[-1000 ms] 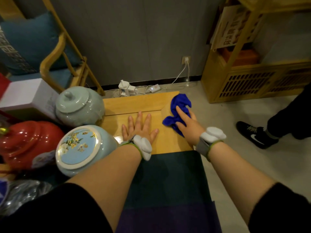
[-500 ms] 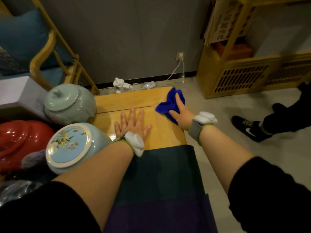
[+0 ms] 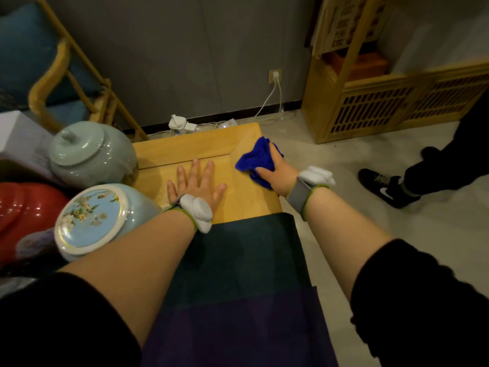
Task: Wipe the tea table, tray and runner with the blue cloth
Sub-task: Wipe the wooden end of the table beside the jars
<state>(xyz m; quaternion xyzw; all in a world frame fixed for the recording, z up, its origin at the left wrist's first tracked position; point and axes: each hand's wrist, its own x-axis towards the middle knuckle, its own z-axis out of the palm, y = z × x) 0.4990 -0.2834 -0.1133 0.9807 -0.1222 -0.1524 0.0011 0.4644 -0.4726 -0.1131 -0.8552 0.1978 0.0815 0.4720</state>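
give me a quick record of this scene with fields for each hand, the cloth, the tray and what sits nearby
left hand: flat on the tray floor, fingers spread
right hand: grips the blue cloth
cloth: bunched on the tray's right rim
tray: pale wood
runner: dark, lies up to the tray's near edge
nearby: two pale lidded jars left of the tray

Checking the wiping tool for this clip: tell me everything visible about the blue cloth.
The blue cloth is a deep royal blue, soft and fuzzy like microfibre, bunched into a crumpled wad rather than spread flat. It sits on the raised right rim of the wooden tray, near its far right corner. The right hand grips it from above, fingers and thumb curled round it, so part is hidden. Nothing else touches it.
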